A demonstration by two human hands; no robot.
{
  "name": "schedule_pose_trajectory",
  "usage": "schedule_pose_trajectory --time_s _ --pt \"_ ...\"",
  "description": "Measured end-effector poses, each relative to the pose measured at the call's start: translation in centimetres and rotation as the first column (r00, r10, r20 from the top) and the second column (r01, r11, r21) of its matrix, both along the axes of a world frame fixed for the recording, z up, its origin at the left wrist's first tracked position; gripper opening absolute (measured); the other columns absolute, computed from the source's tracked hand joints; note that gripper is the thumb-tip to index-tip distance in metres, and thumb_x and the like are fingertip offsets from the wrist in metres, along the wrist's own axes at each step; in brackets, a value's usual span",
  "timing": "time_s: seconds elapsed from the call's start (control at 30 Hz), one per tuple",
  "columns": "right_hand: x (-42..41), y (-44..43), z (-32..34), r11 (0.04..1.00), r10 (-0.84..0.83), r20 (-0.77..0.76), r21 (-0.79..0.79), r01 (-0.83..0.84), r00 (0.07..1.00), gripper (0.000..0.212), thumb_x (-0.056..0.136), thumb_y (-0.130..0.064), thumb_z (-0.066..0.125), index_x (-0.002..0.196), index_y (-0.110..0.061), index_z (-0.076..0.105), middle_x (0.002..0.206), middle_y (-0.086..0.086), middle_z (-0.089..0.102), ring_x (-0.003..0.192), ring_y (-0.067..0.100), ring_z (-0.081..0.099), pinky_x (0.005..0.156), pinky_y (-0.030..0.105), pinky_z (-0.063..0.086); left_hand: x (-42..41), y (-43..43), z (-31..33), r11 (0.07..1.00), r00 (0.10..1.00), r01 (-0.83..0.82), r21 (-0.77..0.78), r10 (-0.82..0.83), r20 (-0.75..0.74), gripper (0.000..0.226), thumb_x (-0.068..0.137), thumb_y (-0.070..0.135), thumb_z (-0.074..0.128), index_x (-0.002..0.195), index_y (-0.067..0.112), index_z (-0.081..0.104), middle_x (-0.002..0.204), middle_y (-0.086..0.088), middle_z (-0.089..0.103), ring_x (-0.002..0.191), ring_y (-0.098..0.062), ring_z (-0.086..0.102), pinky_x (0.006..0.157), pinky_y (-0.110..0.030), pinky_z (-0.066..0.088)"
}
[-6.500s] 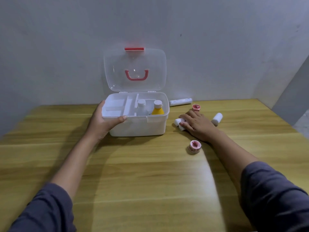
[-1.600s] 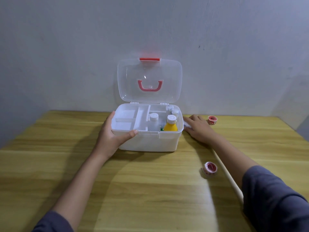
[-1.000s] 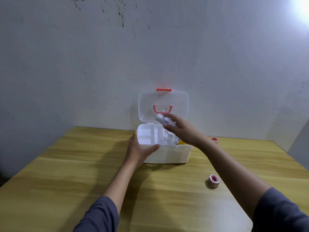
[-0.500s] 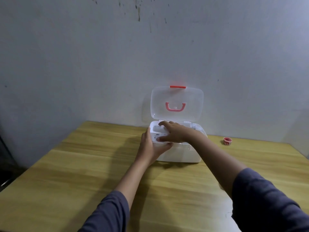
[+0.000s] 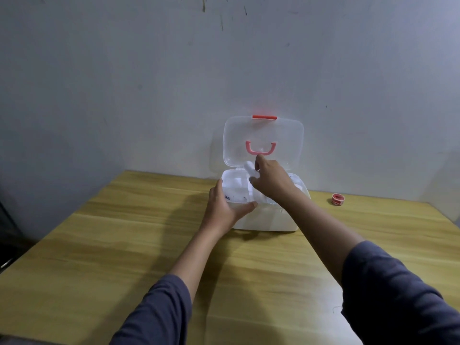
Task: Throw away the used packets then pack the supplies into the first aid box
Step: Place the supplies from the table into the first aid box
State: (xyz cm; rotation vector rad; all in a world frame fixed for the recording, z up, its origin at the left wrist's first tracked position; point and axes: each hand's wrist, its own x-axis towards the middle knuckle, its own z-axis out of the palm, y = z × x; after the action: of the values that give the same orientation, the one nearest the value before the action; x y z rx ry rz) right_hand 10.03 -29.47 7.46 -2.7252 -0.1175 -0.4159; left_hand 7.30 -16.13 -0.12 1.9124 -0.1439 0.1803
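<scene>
The white first aid box (image 5: pixel 263 220) stands at the back of the wooden table (image 5: pixel 124 245), its clear lid (image 5: pixel 286 135) with a pink handle upright against the wall. My left hand (image 5: pixel 225 207) grips the box's front left corner, thumb on the rim. Above the open box my right hand (image 5: pixel 272 179) pinches a white bandage roll (image 5: pixel 250 169), lifted over the inner tray. Most of the box's contents are hidden behind my right hand. A red-and-white tape roll (image 5: pixel 337 199) lies on the table to the right of the box.
A grey wall (image 5: pixel 149 83) stands directly behind the box. The table's left edge drops to a dark floor area (image 5: pixel 7 235). My dark sleeves cover the near part of the table.
My right hand has risen from the tray at the box's left side, now holding a white roll up near the lid. The left hand stays on the box.
</scene>
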Motion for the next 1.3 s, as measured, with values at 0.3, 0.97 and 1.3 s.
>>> schedule_pose_trajectory --time_s 0.3,0.97,1.3 --pt "0.3 -0.3 0.6 0.996 0.075 -0.198 -0.035 -0.084 0.977 0.038 0.077 -0.022 0.067 0.111 -0.008 0.057 0.112 0.013 0.063 0.097 0.029 0.058 0.078 0.034 0.048 -0.2 -0.1 0.2 1.0 1.0 0.009 -0.011 -0.009 -0.007 0.103 0.072 0.033 0.085 0.153 0.02 0.023 0.147 -0.004 0.035 0.113 -0.003 0.03 0.091 -0.021 0.029" --pt "0.5 -0.6 0.1 0.987 0.08 -0.164 -0.122 -0.101 0.983 0.033 0.075 -0.021 0.071 0.095 0.005 0.066 0.101 0.018 0.066 0.08 0.021 0.048 0.059 0.026 0.037 -0.7 0.0 0.5 1.0 1.0 0.012 -0.009 -0.012 -0.013 0.1 0.073 0.034 0.084 0.152 0.022 0.023 0.146 -0.002 0.035 0.114 -0.004 0.031 0.091 -0.023 0.03" --pt "-2.1 -2.9 1.6 0.988 0.087 0.118 0.116 -0.101 0.989 0.03 0.082 -0.013 0.064 0.109 -0.002 0.064 0.107 0.015 0.067 0.095 0.025 0.062 0.085 0.029 0.051 -0.5 0.0 0.6 1.0 1.0 0.001 0.019 -0.001 -0.028 0.104 0.072 0.037 0.084 0.153 0.02 0.022 0.15 -0.003 0.033 0.139 -0.021 0.034 0.097 -0.025 0.032"
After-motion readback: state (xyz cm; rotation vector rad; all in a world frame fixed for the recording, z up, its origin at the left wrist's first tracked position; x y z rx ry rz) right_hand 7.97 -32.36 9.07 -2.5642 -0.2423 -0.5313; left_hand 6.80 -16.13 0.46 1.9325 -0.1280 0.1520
